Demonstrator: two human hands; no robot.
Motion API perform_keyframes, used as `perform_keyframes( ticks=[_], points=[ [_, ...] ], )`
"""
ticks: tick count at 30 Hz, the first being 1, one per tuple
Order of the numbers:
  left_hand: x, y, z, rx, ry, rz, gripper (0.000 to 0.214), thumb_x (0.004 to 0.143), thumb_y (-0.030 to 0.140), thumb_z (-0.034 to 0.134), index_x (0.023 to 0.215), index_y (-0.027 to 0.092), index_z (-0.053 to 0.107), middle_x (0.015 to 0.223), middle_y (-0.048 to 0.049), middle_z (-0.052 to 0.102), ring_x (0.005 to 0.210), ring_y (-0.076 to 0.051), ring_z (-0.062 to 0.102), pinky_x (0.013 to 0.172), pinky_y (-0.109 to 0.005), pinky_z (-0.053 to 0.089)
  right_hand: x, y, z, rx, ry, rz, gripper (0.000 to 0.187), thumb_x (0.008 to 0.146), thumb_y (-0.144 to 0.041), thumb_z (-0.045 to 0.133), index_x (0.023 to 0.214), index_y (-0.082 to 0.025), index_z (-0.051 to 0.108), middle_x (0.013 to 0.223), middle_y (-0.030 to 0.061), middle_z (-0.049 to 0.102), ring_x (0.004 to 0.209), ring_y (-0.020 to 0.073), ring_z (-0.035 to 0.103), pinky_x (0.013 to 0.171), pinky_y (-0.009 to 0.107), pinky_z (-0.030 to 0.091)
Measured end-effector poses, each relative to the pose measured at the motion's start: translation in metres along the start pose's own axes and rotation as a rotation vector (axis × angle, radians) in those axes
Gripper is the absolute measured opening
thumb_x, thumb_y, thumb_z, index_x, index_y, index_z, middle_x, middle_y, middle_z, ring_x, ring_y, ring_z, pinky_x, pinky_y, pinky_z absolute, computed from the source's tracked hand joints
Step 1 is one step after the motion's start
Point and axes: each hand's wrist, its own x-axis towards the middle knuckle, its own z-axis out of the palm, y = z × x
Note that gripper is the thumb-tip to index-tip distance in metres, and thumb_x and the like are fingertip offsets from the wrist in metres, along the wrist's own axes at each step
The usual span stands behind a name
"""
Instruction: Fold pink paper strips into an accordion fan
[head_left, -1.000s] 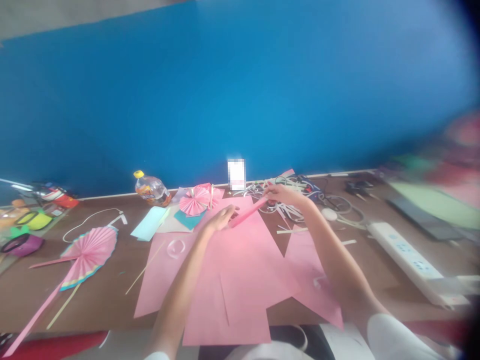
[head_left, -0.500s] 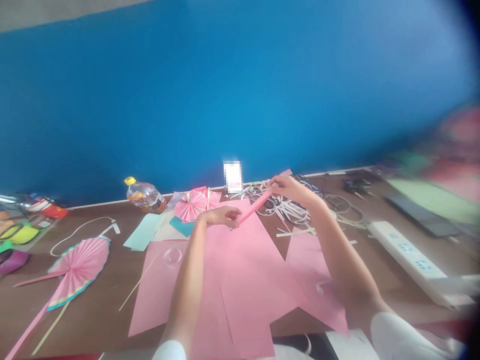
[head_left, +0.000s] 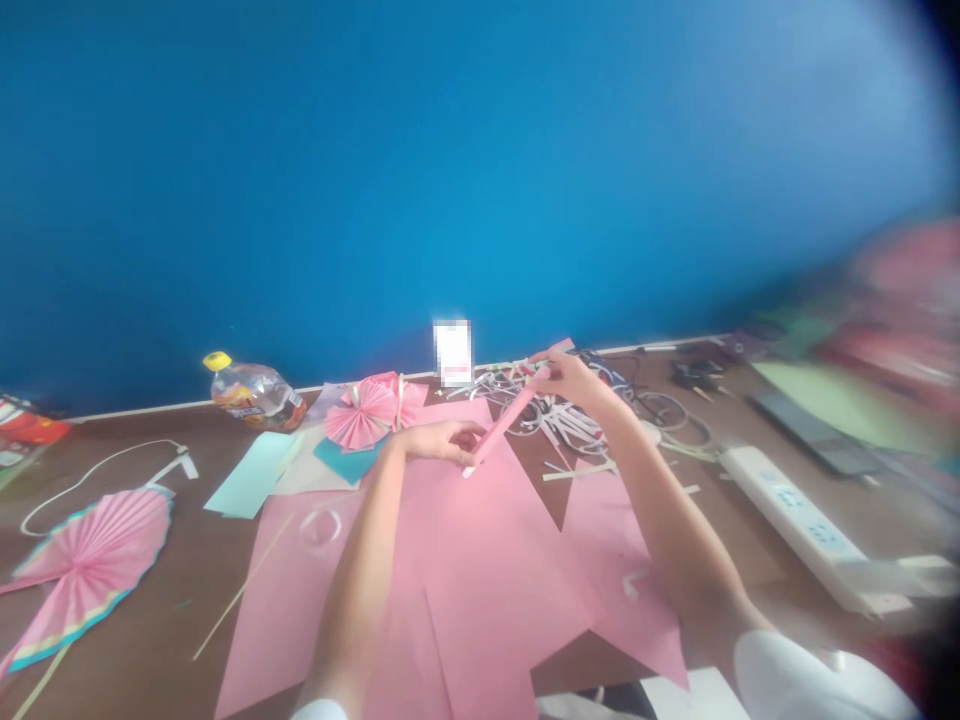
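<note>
Between my hands a narrow strip of folded pink paper (head_left: 504, 422) is held up slantwise above the table. My left hand (head_left: 444, 441) pinches its lower end, where a pale tip shows. The upper end is gripped by the fingers of my right hand (head_left: 561, 374). Below them lie large sheets of pink paper (head_left: 480, 560), overlapping one another. A pleated pink paper fan (head_left: 101, 560) with a blue and yellow border lies at the left. Another pleated pink rosette (head_left: 361, 413) rests behind my left hand.
A bottle with a yellow cap (head_left: 255, 392) lies tilted near the blue wall (head_left: 480, 200). Pale green paper (head_left: 251, 475) is in front of it. White strips and cables (head_left: 574, 425) are heaped behind my right hand. A white power strip (head_left: 802, 525) lies at the right.
The view has swung slightly right, so the table things appear farther left. The strip's lower end now shows a pale tip below my left fingers. Both hands keep hold of it.
</note>
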Motion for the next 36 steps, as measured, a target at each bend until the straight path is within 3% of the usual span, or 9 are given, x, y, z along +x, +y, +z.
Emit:
perform_keyframes(
  ticks=[8, 14, 19, 25, 29, 33, 36],
  points=[
    [-0.009, 0.007, 0.003, 0.056, -0.009, -0.044, 0.078, 0.069, 0.032, 0.079, 0.138, 0.022, 0.043, 0.107, -0.0095, 0.068, 0.092, -0.02, 0.067, 0.08, -0.031, 0.05, -0.002, 0.001, -0.002, -0.014, 0.017, 0.008, 0.044, 0.063, -0.039, 0.077, 0.099, -0.016, 0.066, 0.063, -0.0003, 0.062, 0.058, 0.0147, 0.059, 0.055, 0.026, 0.046],
    [-0.005, 0.007, 0.004, 0.087, 0.037, -0.064, 0.042, 0.076, 0.033, 0.073, 0.111, 0.014, 0.061, 0.105, -0.0133, 0.071, 0.1, -0.022, 0.067, 0.085, -0.032, 0.048, -0.005, -0.008, 0.001, 0.058, 0.007, 0.011, 0.043, 0.069, -0.041, 0.075, 0.103, -0.016, 0.064, 0.07, 0.0037, 0.067, 0.063, 0.0168, 0.063, 0.059, 0.028, 0.05],
    [-0.005, 0.014, 0.008, 0.111, 0.063, -0.057, 0.038, 0.074, 0.034, 0.074, 0.105, 0.014, 0.064, 0.1, -0.0121, 0.072, 0.098, -0.023, 0.067, 0.084, -0.032, 0.048, -0.003, -0.003, 0.002, 0.22, -0.032, -0.01, 0.049, 0.076, -0.043, 0.071, 0.116, -0.018, 0.059, 0.09, 0.0073, 0.072, 0.078, 0.0177, 0.066, 0.071, 0.03, 0.053],
    [-0.005, 0.015, 0.012, 0.135, 0.084, -0.031, 0.043, 0.076, 0.036, 0.072, 0.111, 0.014, 0.061, 0.097, -0.0128, 0.072, 0.092, -0.022, 0.068, 0.079, -0.031, 0.049, -0.004, -0.007, 0.003, 0.24, -0.021, -0.006, 0.048, 0.076, -0.039, 0.07, 0.117, -0.018, 0.058, 0.083, 0.0045, 0.07, 0.071, 0.0159, 0.064, 0.069, 0.03, 0.052],
    [-0.003, 0.013, 0.013, 0.174, 0.082, -0.05, 0.055, 0.077, 0.035, 0.072, 0.125, 0.016, 0.052, 0.093, -0.0108, 0.072, 0.088, -0.021, 0.068, 0.077, -0.03, 0.048, -0.008, -0.018, 0.006, 0.217, -0.035, -0.039, 0.047, 0.074, -0.035, 0.07, 0.116, -0.019, 0.058, 0.083, 0.0032, 0.069, 0.075, 0.0167, 0.064, 0.071, 0.031, 0.052],
    [-0.003, 0.016, 0.015, 0.159, 0.095, -0.019, 0.073, 0.075, 0.033, 0.073, 0.138, 0.021, 0.039, 0.101, -0.01, 0.07, 0.092, -0.02, 0.067, 0.08, -0.031, 0.048, -0.009, -0.019, 0.009, 0.211, 0.037, -0.022, 0.049, 0.068, -0.032, 0.074, 0.113, -0.018, 0.059, 0.081, 0.0031, 0.069, 0.073, 0.0175, 0.064, 0.066, 0.03, 0.051],
    [0.0, 0.02, 0.02, 0.118, 0.081, 0.007, 0.071, 0.078, 0.038, 0.072, 0.139, 0.022, 0.038, 0.106, -0.0109, 0.068, 0.095, -0.02, 0.066, 0.084, -0.034, 0.047, -0.008, -0.016, 0.011, 0.224, 0.037, 0.003, 0.05, 0.066, -0.03, 0.075, 0.112, -0.018, 0.059, 0.078, 0.0032, 0.07, 0.072, 0.0178, 0.064, 0.066, 0.03, 0.051]
  ],
)
